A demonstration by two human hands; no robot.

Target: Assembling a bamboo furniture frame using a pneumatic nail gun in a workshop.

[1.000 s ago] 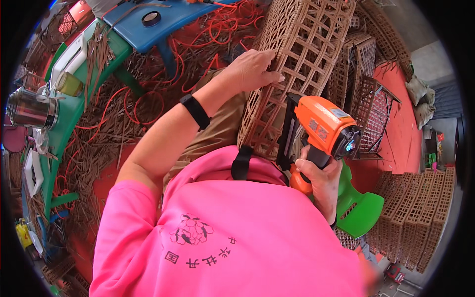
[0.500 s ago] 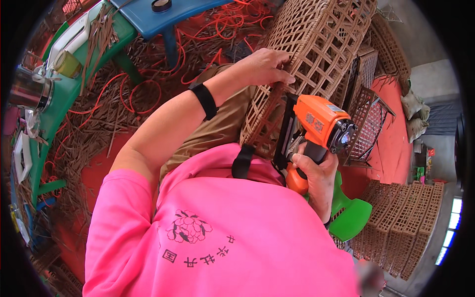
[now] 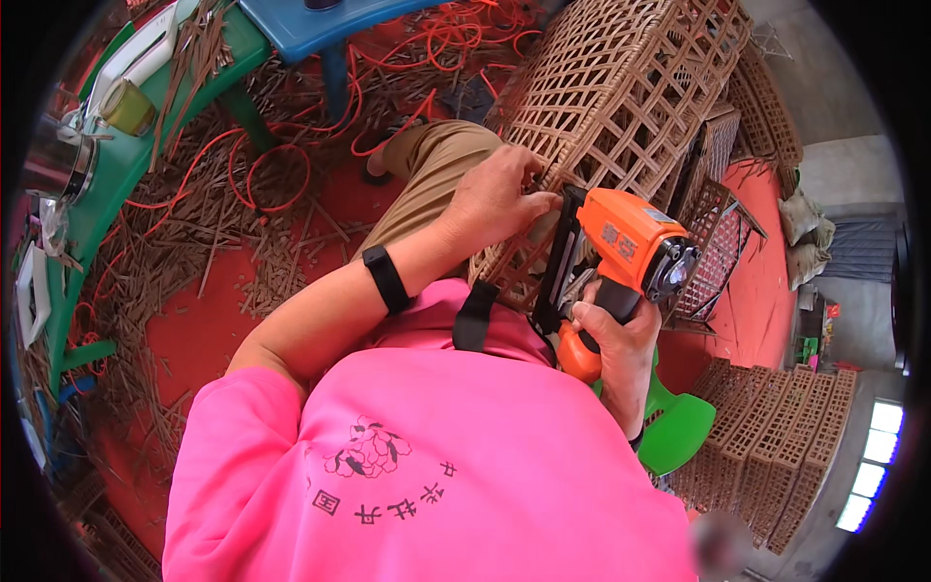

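A brown woven basket [image 3: 652,121] with an open lattice lies tilted in front of my body. My left hand [image 3: 499,199] has its fingers closed on the basket's near edge, and part of the fingertips is hidden behind the weave. In my right hand [image 3: 621,339] is an orange and black nail gun [image 3: 635,233], held by its dark grip. Its long black magazine runs beside the basket's lower end, and the nose sits close to the edge near my left thumb. Whether the nose touches the weave I cannot tell.
Wicker strips [image 3: 184,257] and a looped orange hose [image 3: 291,179] cover the red floor on the left. A green table [image 3: 92,223] and a blue table [image 3: 369,19] stand beyond. On the right are stacked lattice baskets [image 3: 776,436] and a green chair [image 3: 684,436].
My left hand has slid nearer along the basket's edge, toward the nail gun's nose, and the elbow has drawn in. The nail gun is nearly where it was.
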